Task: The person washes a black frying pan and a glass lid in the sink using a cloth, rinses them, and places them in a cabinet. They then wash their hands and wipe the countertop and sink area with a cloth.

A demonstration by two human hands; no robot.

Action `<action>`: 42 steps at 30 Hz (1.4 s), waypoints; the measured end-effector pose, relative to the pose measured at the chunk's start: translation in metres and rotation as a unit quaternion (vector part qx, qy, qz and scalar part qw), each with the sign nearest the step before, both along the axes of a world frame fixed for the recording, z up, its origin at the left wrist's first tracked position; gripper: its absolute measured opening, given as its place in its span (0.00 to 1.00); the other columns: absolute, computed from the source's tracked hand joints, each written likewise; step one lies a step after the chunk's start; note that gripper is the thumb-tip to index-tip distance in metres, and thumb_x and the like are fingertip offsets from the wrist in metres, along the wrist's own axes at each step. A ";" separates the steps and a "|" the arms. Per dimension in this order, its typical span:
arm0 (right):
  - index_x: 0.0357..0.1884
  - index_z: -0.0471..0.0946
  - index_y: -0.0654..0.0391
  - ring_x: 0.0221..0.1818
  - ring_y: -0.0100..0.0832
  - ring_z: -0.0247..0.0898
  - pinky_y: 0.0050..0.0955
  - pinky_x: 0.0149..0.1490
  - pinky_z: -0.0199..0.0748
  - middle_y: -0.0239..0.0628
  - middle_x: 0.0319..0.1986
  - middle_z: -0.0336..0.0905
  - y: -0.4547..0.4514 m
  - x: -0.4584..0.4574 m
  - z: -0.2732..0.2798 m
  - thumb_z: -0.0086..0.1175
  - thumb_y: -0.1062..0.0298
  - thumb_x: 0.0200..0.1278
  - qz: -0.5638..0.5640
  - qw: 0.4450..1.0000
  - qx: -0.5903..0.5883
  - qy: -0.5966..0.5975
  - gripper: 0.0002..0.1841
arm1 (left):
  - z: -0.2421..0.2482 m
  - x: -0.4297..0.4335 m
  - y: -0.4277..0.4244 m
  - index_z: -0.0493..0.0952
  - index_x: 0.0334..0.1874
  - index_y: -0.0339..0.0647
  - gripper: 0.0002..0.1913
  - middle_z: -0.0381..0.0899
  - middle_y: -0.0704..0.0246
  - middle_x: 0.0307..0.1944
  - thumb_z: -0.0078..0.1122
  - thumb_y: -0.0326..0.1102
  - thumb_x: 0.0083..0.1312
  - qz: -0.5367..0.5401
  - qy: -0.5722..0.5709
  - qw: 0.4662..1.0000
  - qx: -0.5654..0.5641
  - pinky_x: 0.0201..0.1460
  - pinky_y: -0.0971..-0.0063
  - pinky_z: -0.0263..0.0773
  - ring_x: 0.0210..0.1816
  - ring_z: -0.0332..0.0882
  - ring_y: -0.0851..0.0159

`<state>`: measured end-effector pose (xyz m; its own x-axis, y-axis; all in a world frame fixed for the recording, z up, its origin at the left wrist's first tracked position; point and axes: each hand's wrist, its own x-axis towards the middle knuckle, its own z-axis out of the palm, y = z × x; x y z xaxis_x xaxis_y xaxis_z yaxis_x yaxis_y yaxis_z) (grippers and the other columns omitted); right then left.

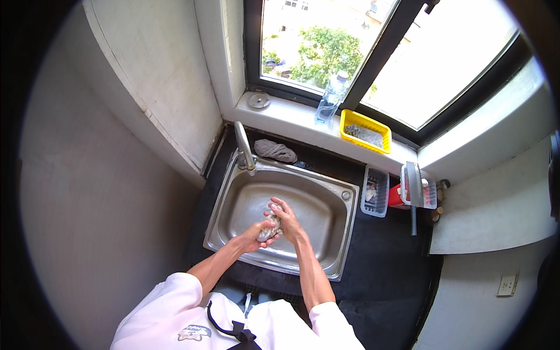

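Note:
Over the stainless steel sink (245,192), both hands grip a bunched, pale, wet-looking cloth (272,225). My left hand (253,237) is wrapped round its lower end, thumb on top. My right hand (285,221) closes on the upper end from the right, its fingers pointing up and left. Parts of the cloth are hidden by the fingers. A metal faucet (245,146) rises at the sink's back left corner, its spout over the basin. No stream of water shows beneath the spout.
Behind the sink lies a grey rag (274,151). The windowsill holds a metal drain cover (259,100), a plastic bottle (331,100) and a yellow basket (365,131). To the right are a clear plastic tray (375,192) and a cleaver (414,183) on another container.

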<state>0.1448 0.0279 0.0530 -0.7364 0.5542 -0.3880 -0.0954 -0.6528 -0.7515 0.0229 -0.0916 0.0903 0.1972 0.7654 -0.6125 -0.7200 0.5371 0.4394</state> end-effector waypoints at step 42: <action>0.29 0.83 0.67 0.31 0.50 0.82 0.46 0.42 0.76 0.54 0.26 0.84 -0.025 0.017 -0.070 0.51 0.62 0.78 -0.135 0.840 0.325 -0.413 0.21 | -0.091 0.062 0.020 0.86 0.49 0.32 0.23 0.85 0.40 0.49 0.64 0.47 0.64 -0.312 0.523 0.793 0.024 0.59 0.51 0.76 0.57 0.82 0.37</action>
